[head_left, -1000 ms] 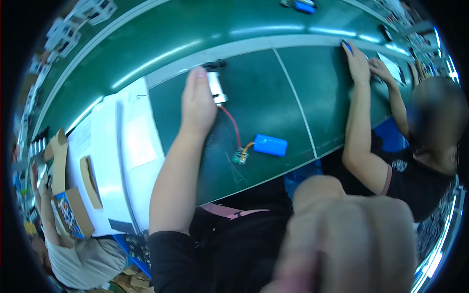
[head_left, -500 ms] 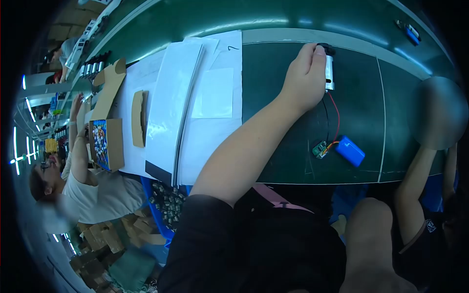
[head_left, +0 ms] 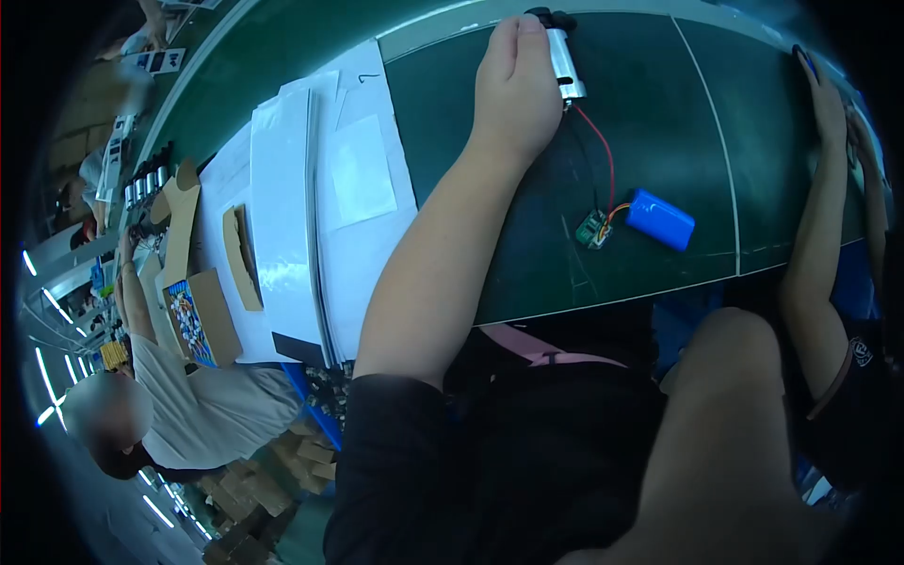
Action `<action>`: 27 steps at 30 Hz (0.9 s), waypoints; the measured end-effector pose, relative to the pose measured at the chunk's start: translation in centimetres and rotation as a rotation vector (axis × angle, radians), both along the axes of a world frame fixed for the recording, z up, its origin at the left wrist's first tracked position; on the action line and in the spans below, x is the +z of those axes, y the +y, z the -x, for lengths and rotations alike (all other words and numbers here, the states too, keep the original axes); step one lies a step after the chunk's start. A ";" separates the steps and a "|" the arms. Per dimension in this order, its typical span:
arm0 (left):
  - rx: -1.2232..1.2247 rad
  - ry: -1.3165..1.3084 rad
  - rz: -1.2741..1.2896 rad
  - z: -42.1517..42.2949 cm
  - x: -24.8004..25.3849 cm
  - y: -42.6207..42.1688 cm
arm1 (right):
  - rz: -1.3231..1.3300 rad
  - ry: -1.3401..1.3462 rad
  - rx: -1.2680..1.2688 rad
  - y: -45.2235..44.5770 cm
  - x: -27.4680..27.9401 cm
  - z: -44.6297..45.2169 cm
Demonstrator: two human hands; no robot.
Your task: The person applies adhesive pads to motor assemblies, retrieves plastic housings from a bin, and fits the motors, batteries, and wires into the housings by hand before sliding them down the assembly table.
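Note:
My left hand [head_left: 516,89] is closed round a silver cylindrical motor [head_left: 566,66] with a black end piece at its top. The fingers on the far side are hidden. A red and a black wire run down from the motor to a small green circuit board [head_left: 593,229] on the green mat. Short coloured wires join the board to a blue battery pack [head_left: 661,220], which lies just right of it. My right hand is out of view.
White sheets and a clear plastic sleeve [head_left: 282,207] lie left of my arm. Beyond them stands an open cardboard box [head_left: 218,320] of small parts. A co-worker's arms [head_left: 817,207] reach over the table at right; another person [head_left: 217,405] sits at left.
My view has shifted and turned, so the table items appear further left and higher. My left hand still holds the motor. The right-hand co-worker's hands have come into clearer view.

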State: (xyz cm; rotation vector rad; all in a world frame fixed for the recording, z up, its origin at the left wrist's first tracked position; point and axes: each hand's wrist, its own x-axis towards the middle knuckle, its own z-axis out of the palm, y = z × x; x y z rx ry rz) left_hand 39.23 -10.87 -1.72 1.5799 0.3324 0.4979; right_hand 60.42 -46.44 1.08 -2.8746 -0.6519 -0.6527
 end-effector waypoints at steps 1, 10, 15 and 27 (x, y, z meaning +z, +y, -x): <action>-0.013 -0.008 0.045 -0.2 0.1 0.2 | -0.039 -0.021 0.042 0.8 0.5 0.5; -0.051 -0.024 0.150 0.3 0.6 0.3 | -1.208 1.368 1.525 19.0 13.5 27.2; -0.085 0.044 0.159 0.4 -1.6 1.2 | -1.812 1.970 1.720 21.8 17.5 34.1; -0.056 0.021 0.033 0.5 -0.6 0.8 | -1.684 1.530 1.648 19.6 14.8 35.5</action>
